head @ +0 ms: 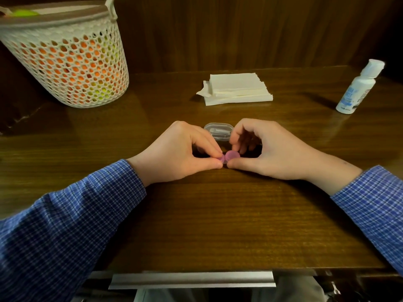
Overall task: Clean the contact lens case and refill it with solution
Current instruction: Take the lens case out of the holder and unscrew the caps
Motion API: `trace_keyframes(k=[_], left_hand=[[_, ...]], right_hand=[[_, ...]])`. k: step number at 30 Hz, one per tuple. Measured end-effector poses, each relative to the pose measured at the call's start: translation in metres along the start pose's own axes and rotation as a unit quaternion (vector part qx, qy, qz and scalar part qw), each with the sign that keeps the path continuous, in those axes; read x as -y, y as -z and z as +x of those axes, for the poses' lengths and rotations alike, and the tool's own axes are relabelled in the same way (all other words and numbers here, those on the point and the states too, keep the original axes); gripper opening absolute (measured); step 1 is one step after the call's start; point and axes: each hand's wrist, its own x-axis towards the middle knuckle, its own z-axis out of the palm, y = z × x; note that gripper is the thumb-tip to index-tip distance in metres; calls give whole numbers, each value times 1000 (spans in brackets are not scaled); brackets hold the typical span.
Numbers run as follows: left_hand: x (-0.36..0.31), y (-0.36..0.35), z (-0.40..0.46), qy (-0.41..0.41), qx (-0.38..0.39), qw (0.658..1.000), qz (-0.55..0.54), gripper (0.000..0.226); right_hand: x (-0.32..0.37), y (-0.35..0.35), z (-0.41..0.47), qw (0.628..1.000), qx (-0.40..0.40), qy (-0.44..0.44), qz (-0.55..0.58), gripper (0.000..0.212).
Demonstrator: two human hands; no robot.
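Pink plastic between my fingers: the contact lens case, two round caps side by side, sits low over the dark wooden table, right in the middle in front of me. My left hand pinches the left cap, thumb below and forefinger on top, so only a sliver of that cap shows. My right hand pinches the right cap, thumb along the near edge and fingertips curled over the far side; most of that cap's top is in plain view. Both wrists rest on the wood, blue checked sleeves running back toward me. Just behind my knuckles lies a clear plastic box, partly hidden by my fingers. Further back, a stack of white tissues lies flat, near the wall. Far right stands the white solution bottle, cap on, well apart from my hands. Far left, a white perforated basket shows orange and yellow-green through its holes. Whether the caps are tight or loose, I cannot tell.
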Motion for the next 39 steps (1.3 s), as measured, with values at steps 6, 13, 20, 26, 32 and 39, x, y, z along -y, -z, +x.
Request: trace_keyframes(k=[6, 13, 20, 26, 32, 39], left_hand=[[1, 0, 0, 3, -1, 1000, 0, 16], [0, 1, 0, 4, 4, 1000, 5, 16], [0, 1, 0, 8, 2, 1000, 0, 17], [-1, 1, 0, 10, 6, 1000, 1, 16], [-1, 1, 0, 13, 3, 1000, 2, 17], [-1, 1, 0, 12, 3, 1000, -1, 17]], right_hand=[[-1, 4, -1, 999, 28, 18, 21, 27], [-2, 0, 0, 1000, 2, 6, -5, 30], [-1, 3, -2, 999, 25, 20, 14, 26], [-1, 0, 0, 1000, 5, 3, 12, 28], [0, 3, -1, 999, 31, 13, 31, 22], [2, 1, -1, 1000, 9, -2, 16, 32]])
